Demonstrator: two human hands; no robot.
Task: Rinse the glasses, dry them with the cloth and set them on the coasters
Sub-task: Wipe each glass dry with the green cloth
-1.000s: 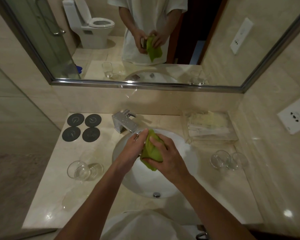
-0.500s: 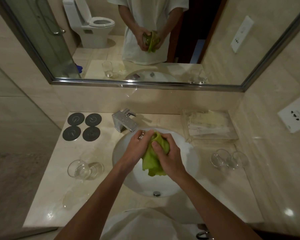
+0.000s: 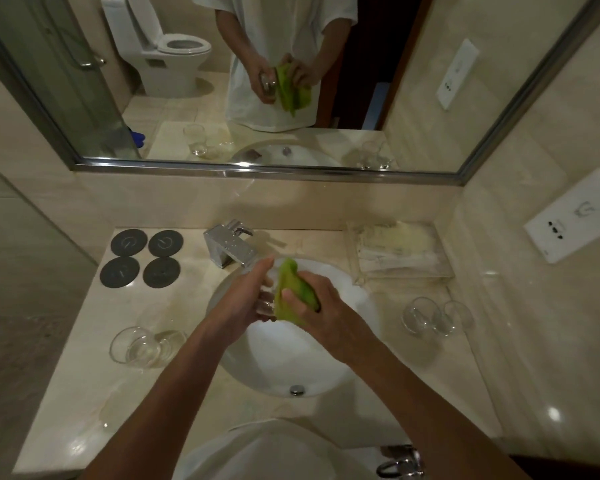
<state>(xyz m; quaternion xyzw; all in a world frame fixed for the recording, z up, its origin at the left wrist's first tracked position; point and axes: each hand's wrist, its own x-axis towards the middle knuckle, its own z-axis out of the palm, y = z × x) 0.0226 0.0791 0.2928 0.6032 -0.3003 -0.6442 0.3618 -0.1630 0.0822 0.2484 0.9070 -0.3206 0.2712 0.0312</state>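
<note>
Since the earlier frame, the green cloth (image 3: 293, 292) has been drawn out of its bunched wrap, so the glass (image 3: 265, 303) is now partly uncovered above the sink basin (image 3: 291, 362). It is gripped by the left hand (image 3: 246, 299), fingers curled round its wall, while the cloth is pinched against its side by the right hand (image 3: 312, 303), thumb on top. Drying appears to be the step in hand. All four coasters (image 3: 141, 258) at the back left are bare; other glasses wait on the counter (image 3: 84, 393). Next, the dried glass would need to be carried left and set upright on a coaster.
</note>
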